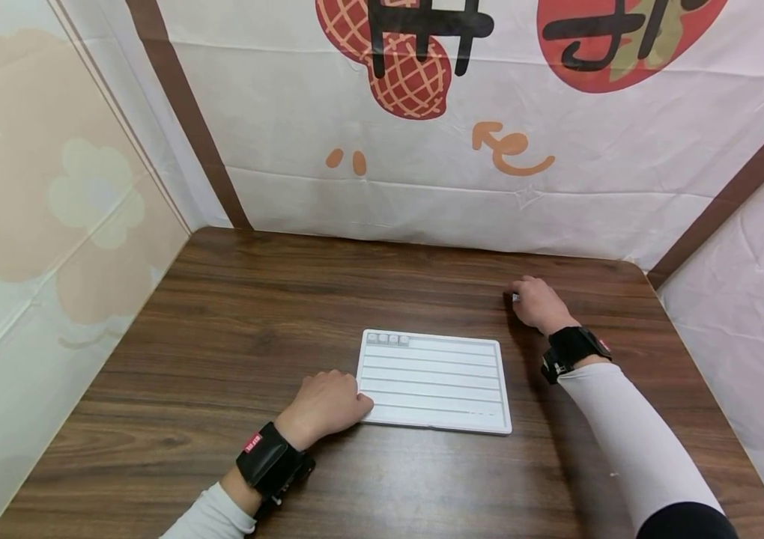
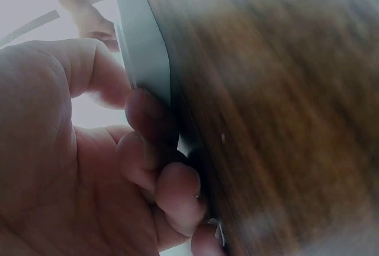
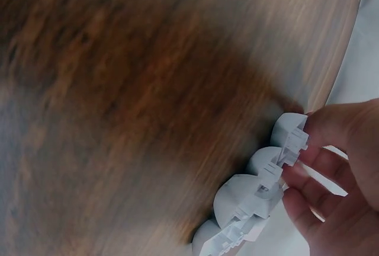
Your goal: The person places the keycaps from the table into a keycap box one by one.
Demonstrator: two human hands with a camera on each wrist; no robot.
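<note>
A flat white board [image 1: 432, 382] with raised horizontal lines lies on the wooden table, several small square tiles [image 1: 387, 340] in its upper left corner. My left hand [image 1: 328, 404] grips the board's left edge near the lower corner. In the left wrist view the thumb reaches over the board's pale edge [image 2: 145, 40], and the other fingers curl beside it. Farther back on the right, my right hand [image 1: 538, 305] pinches a white plastic piece. Several such white pieces [image 3: 246, 200], rounded on one side and slotted on the other, stand in a row at its fingers in the right wrist view.
The brown wood-grain table [image 1: 254, 299] has rounded far corners. A white printed fabric wall [image 1: 274, 150] rises right behind its back edge, and more fabric [image 1: 52, 187] hangs along the left side. Both wrists wear black straps [image 1: 274, 464].
</note>
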